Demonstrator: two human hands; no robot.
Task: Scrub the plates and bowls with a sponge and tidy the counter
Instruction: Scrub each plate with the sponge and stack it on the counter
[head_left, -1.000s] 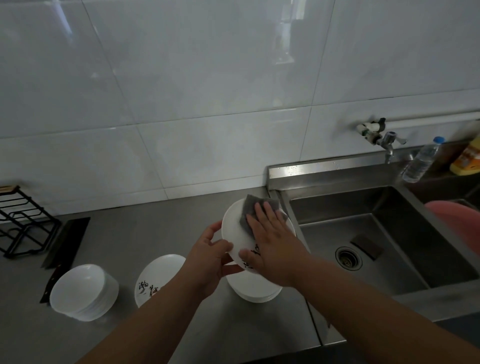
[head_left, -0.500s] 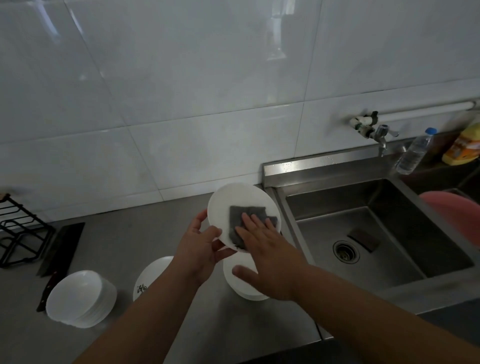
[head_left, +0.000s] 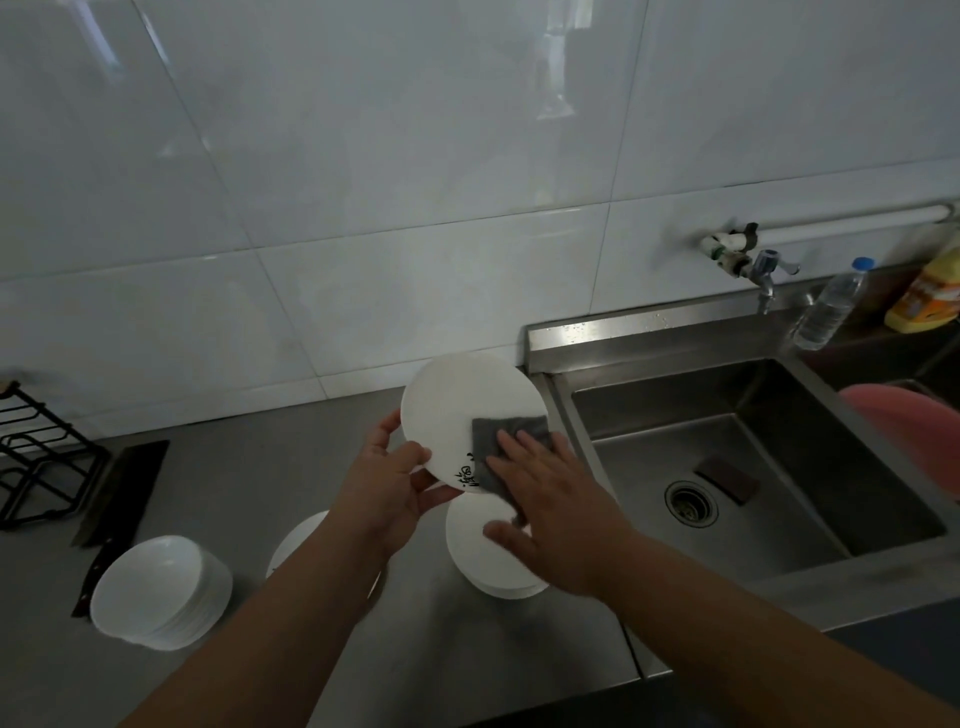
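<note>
One plate (head_left: 457, 405) held up for scrubbing.
The left hand (head_left: 387, 480) pinches its near-left rim, tilting the face up, likely so the right hand (head_left: 556, 514), fingers flat, can press the grey sponge (head_left: 498, 436) across it. The plate hangs above the plate stack (head_left: 488, 561), beside the sink (head_left: 727, 467), with bowls (head_left: 156, 587) stacked near left.

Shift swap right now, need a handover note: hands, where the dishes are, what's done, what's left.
Left hand holds the white plate by its lower rim, tilted above the counter.
Right hand, fingers flat, presses the grey sponge on the plate's face.
Plate stack sits right below; a lone plate and the bowl stack lie further left; sink to the right.
Done: cannot tell which pieces are scrubbed.
To do: finish this plate, the other plates, the bowls, then tidy the counter.
</note>
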